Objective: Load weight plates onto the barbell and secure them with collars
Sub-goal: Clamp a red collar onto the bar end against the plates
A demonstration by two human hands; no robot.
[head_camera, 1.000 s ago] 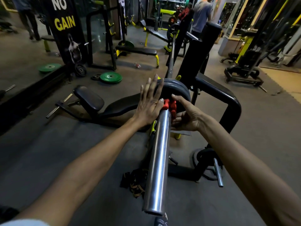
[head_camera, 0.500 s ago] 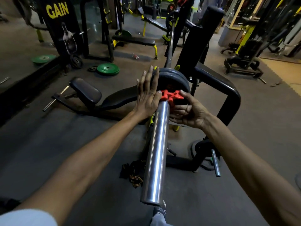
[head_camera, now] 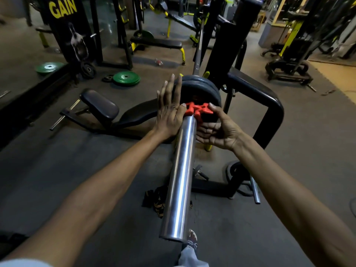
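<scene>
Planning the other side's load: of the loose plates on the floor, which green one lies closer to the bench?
The green plate lying beside the small dark plates, just beyond the bench pad. The other green plate sits farther left by the banner.

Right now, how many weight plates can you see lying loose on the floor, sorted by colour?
Green plates: 2, one near the mirror and one by the bench
Black plates: 2, one leaning on the banner stand, one small and flat
Total: 4

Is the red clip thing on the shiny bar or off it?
On. The red collar sits around the bar sleeve, against the plates.
</scene>
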